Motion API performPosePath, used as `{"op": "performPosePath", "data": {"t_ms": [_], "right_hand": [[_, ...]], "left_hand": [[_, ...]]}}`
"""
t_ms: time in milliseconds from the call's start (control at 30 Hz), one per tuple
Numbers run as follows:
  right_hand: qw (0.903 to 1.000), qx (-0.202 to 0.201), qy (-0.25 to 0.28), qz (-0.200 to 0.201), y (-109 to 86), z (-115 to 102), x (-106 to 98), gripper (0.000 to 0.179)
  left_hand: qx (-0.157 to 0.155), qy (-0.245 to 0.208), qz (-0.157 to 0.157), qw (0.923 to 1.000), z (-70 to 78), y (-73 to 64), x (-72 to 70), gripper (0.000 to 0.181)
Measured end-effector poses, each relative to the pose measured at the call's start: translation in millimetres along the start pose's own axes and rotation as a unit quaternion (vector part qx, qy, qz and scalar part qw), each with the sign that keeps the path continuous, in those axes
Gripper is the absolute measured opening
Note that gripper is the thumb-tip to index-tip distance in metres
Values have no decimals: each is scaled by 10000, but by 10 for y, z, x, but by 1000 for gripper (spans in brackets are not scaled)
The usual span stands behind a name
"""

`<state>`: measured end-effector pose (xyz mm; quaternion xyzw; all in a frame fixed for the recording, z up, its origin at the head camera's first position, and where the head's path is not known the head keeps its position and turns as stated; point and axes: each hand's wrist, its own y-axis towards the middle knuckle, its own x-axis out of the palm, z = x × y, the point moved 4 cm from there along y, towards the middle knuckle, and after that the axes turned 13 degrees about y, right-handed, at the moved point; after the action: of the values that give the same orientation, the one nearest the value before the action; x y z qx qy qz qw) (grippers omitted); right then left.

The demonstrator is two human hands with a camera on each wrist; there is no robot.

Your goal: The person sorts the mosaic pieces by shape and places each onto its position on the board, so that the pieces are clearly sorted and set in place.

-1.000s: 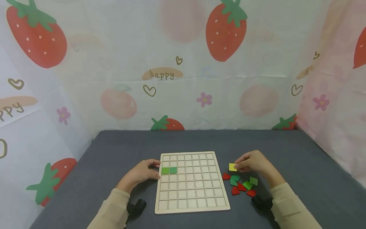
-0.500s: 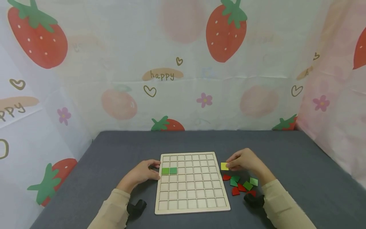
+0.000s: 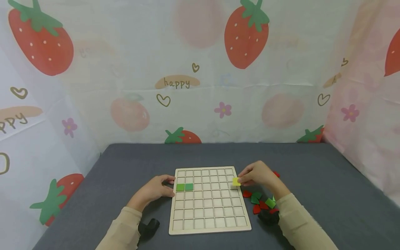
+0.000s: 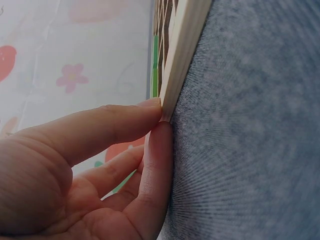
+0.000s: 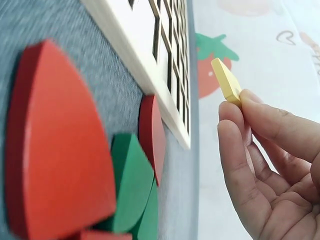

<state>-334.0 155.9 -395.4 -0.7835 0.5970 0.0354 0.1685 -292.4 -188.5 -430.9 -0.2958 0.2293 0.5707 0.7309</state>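
Note:
My right hand (image 3: 257, 173) pinches a yellow square tile (image 3: 236, 181) between thumb and fingertips. In the head view the tile overlaps the right edge of the wooden grid board (image 3: 203, 232); the right wrist view shows this yellow tile (image 5: 227, 82) raised and tilted. My left hand (image 3: 156, 189) touches the board's left edge with thumb and index finger spread a little apart along it. In the left wrist view both fingertips (image 4: 156, 107) are right at the board's side (image 4: 182, 55). Two green square tiles (image 3: 184, 187) sit side by side at the left end of the third row.
Right of the board lies a loose pile of red pieces (image 3: 247, 193) and green pieces (image 3: 270, 202), some hidden by the right wrist. Another red piece (image 3: 276, 174) shows behind the right hand. A dark grey cloth (image 3: 140, 156) covers the table; a strawberry-print curtain (image 3: 200, 114) hangs behind.
My right hand has moved left with the yellow tile, from above the loose pieces to the board's right edge. A red piece behind that hand has come into view. My left hand has stayed put.

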Motion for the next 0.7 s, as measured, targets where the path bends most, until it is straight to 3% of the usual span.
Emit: {"op": "performPosePath", "data": {"t_ms": [700], "right_hand": [[9995, -152, 133, -248, 132, -110, 272, 14]], "left_hand": [[-53, -91, 4, 9999, 0, 3, 11, 63]]}}
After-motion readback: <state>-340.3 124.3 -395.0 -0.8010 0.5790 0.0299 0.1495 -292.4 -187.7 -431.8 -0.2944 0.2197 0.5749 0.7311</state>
